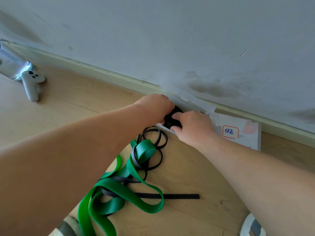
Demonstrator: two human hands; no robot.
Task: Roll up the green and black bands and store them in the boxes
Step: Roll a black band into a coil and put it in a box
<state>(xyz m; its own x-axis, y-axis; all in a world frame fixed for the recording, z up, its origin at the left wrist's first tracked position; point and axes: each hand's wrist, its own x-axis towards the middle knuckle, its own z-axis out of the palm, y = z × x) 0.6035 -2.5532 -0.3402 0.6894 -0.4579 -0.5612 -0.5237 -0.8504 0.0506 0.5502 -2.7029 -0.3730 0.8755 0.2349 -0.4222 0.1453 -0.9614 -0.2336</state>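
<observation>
Wooden floor [196,167], 12 o'clock: left hand [153,106] and right hand [192,126] clamp fingers on the rolled black band [170,119], apparently over a box [166,128]; green band [119,189] lies at 6 o'clock.

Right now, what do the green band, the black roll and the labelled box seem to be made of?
The green band: probably rubber or latex, smooth with a soft sheen; it flops in limp loops. The black roll: likely similar rubber, matte; mostly covered, so uncertain. The labelled box: looks like white cardboard, matte, with a stuck-on paper label.
</observation>
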